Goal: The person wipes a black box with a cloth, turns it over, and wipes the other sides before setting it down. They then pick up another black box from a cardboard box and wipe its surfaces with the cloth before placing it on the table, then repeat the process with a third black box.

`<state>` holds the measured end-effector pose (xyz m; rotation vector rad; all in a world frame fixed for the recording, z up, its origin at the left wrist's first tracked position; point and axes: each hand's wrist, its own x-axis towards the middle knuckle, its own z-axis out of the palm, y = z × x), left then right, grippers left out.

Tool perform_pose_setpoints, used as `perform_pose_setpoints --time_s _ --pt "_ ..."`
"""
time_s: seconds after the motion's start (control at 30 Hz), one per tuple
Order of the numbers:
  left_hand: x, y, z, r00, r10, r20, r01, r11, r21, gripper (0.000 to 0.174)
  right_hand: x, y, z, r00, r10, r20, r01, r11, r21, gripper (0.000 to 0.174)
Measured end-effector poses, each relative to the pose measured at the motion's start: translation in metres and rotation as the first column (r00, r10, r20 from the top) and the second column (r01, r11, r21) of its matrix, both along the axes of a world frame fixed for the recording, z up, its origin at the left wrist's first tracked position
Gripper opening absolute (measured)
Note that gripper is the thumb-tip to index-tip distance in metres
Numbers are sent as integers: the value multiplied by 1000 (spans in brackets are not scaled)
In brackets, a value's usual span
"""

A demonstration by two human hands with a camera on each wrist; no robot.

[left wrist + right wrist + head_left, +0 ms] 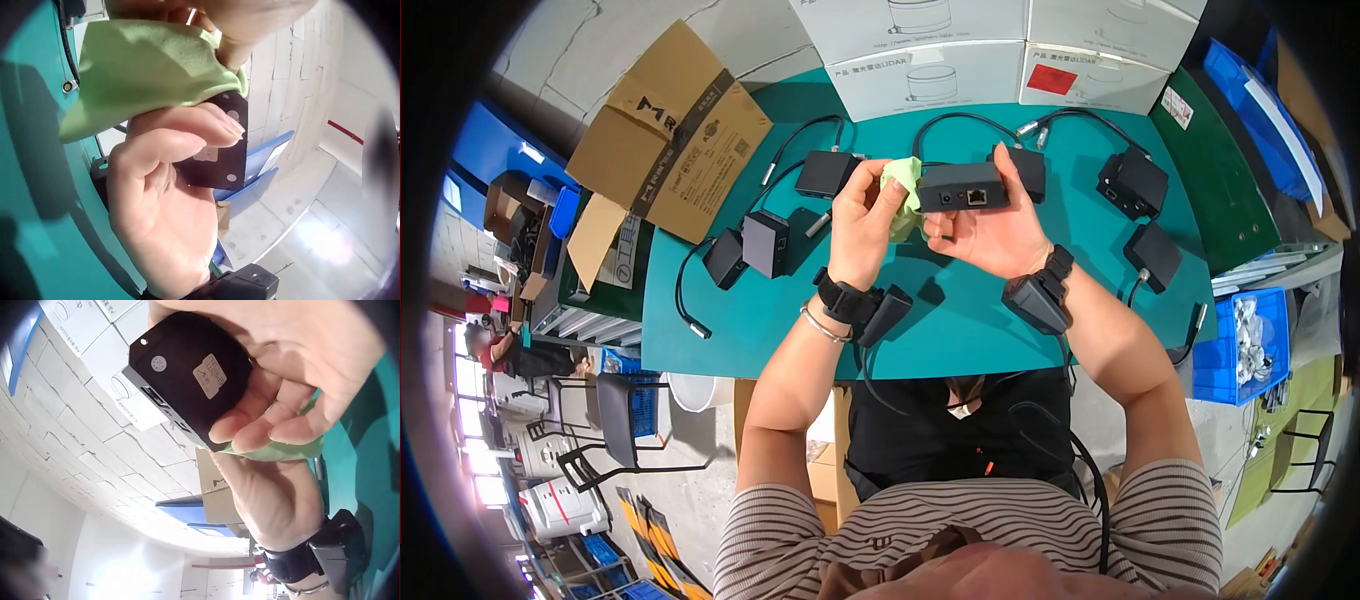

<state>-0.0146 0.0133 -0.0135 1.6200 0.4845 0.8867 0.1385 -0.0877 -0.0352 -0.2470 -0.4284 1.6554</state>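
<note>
My right hand [1005,238] grips a small black box [963,180] above the table, with its ports turned toward me. In the right wrist view the right fingers curl under the box, whose flat underside carries a white label [210,376] and a round sticker. My left hand [862,225] pinches a light green cloth [903,178] at the box's left end. In the left wrist view the cloth [144,69] drapes over part of the box [219,165] and hangs loose on one side.
Several similar black boxes with cables lie on the green table [960,345], among them one box [765,243] at left and another [1135,182] at right. An open cardboard box [700,165] stands back left. White LIDAR cartons [925,80] line the back; a blue crate [1240,345] is at right.
</note>
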Motion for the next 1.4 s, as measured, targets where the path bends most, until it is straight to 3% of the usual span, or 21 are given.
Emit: perform_pose_setpoints --time_s 0.23,0.4,0.67,0.77,0.83,1.03,1.17,1.23,1.33,1.4 --pt "-2 -6 6 995 -46 87 49 998 -35 17 4 0 -1 992 27 -120 -29 999 -15 80" --pt "-1 -6 7 990 -58 131 67 996 -59 17 6 1 -3 994 7 -107 -12 999 -46 79" --pt "-2 -1 0 995 -51 82 56 996 -67 19 4 0 1 994 -23 -102 18 998 -52 83" --pt "-3 -2 1 995 -78 60 81 996 -45 19 5 0 -1 996 -10 -89 9 1000 -10 75" --pt "-4 -4 3 994 -93 63 95 995 -34 19 5 0 -2 985 -2 -172 -5 999 -38 78" --pt "-3 -5 6 989 -142 27 143 988 -53 22 4 -2 0 978 -2 -211 -3 1000 -19 75" --pt "-1 -5 5 985 -168 26 169 983 -77 23 5 -2 2 992 2 -130 4 999 42 72" --pt "-1 -5 5 982 -184 32 186 979 -84 23 3 -4 5 987 -88 -137 81 995 -53 70" --pt "0 -4 4 983 -175 52 178 981 -76 23 1 -4 8 993 -66 -95 63 997 -33 68" --pt "2 0 -1 997 -57 60 62 994 -88 23 0 -5 12 995 -69 -78 68 998 -18 68"
